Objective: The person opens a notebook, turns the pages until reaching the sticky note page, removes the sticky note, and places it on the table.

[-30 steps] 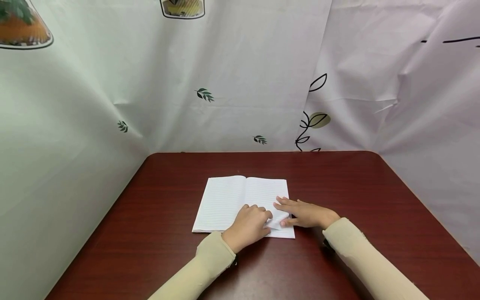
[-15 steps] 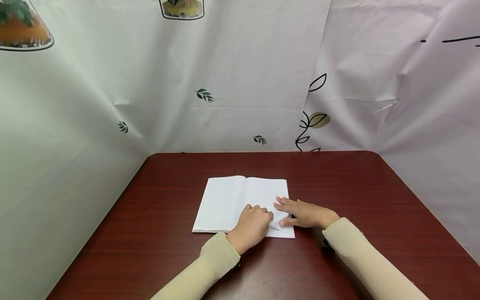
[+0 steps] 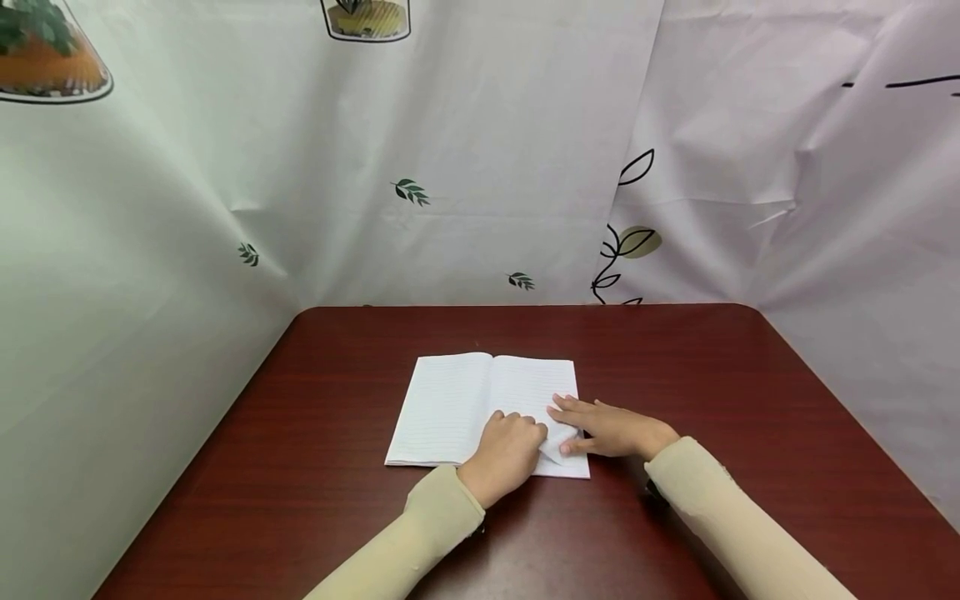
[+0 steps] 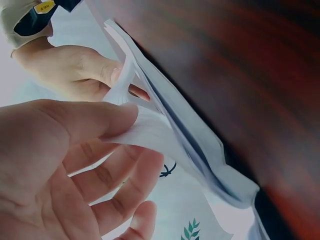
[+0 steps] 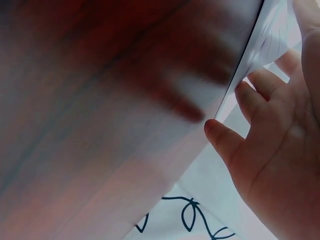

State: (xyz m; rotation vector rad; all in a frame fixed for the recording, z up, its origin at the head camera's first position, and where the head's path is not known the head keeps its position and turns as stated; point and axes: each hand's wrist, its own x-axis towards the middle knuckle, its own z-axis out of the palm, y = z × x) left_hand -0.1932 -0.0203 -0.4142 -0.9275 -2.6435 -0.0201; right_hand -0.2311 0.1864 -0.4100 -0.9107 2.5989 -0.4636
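Observation:
An open lined notebook (image 3: 450, 404) lies flat on the table. My left hand (image 3: 504, 454) is over the lower part of its right page, with curled fingers. In the left wrist view, the thumb and fingers of that hand pinch a bent-over sheet of paper (image 4: 147, 131) that rises from the notebook's pages. My right hand (image 3: 613, 428) rests at the notebook's right edge, its fingers spread and fairly straight over the folded paper. The right wrist view has the right hand (image 5: 280, 135) beside the page edge, with fingertips at the paper and one at the table.
The dark red wooden table (image 3: 330, 417) extends around the notebook on all sides. A pale curtain (image 3: 480, 150) with printed leaves and plants hangs behind the table and along both sides.
My left hand has moved slightly right, its fingers curling more over the page, and its thumb has gone out of sight in the head view. The right hand stays in place.

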